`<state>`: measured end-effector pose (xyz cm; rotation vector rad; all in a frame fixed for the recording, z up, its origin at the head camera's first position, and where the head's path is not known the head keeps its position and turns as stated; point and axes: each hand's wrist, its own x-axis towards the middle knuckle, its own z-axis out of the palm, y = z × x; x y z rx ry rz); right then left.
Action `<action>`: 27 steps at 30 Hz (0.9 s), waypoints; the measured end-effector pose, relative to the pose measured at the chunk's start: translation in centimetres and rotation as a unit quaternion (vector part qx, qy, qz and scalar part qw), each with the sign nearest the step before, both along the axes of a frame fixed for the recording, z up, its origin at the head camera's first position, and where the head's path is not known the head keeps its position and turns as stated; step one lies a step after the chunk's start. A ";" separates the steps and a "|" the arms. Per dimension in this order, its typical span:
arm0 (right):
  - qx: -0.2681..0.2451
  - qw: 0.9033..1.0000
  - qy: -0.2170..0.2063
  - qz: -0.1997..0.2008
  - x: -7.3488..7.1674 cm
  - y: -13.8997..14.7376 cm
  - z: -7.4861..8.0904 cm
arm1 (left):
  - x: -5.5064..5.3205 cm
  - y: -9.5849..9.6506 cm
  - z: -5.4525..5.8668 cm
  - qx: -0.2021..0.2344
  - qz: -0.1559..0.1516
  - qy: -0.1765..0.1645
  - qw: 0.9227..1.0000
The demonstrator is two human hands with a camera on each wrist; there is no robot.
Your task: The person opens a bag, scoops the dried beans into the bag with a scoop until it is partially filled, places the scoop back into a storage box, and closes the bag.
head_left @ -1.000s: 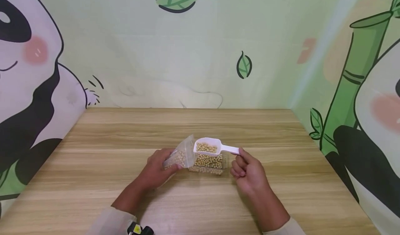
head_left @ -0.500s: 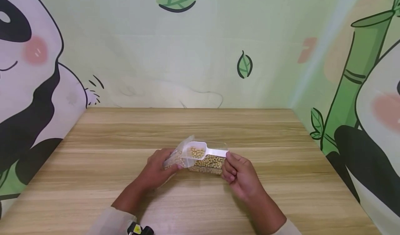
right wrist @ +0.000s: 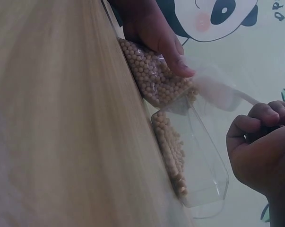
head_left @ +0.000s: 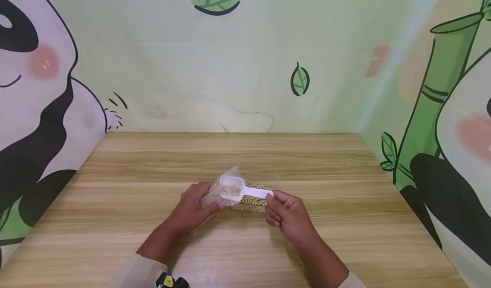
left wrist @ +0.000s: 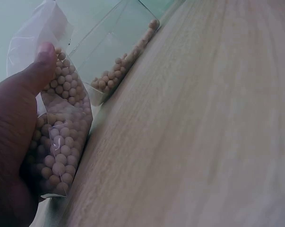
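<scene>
My left hand grips a clear plastic bag of round, pale yellow beans, its thumb on the near side by the mouth. The bag leans with its open end to the right. Thumb and fingers of my right hand pinch the handle of a white scoop. The scoop's bowl is tipped inside the bag's mouth, seen through the film, with a few beans showing in it. Below the scoop, a clear box with a layer of the same beans stands against the bag's right side.
The wood-grain table reaches back to a pale green wall printed with pandas, leaves and bamboo. A small black device with a yellow label sits at the left sleeve.
My right hand has moved left and slightly nearer, carrying the scoop from over the box into the bag's mouth and tilting it. Fewer beans show in the scoop. The left hand stays put.
</scene>
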<state>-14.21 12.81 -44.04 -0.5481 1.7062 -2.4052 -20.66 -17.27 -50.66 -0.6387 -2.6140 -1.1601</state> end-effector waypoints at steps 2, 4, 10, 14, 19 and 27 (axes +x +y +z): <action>-0.003 1.000 0.009 0.004 0.0 0.0 -0.1 | -0.5 -0.3 -0.9 0.007 -0.009 0.022 1.000; -0.009 1.000 0.015 0.006 0.0 0.0 -0.1 | -0.7 -0.4 -1.1 0.012 -0.020 0.044 0.999; -0.012 0.999 0.034 -0.006 -0.1 0.0 -0.1 | 0.9 0.2 1.8 0.005 -0.019 -0.004 1.000; -0.013 0.998 0.058 -0.014 -0.1 0.2 -0.1 | 1.4 0.5 2.8 -0.008 -0.008 -0.049 0.999; -0.009 0.996 0.083 -0.018 0.0 0.4 -0.1 | 1.3 0.6 2.7 -0.008 -0.001 -0.065 0.998; -0.005 0.995 0.090 -0.042 -0.1 0.4 0.0 | -0.8 -0.3 -0.8 -0.002 -0.008 -0.002 1.000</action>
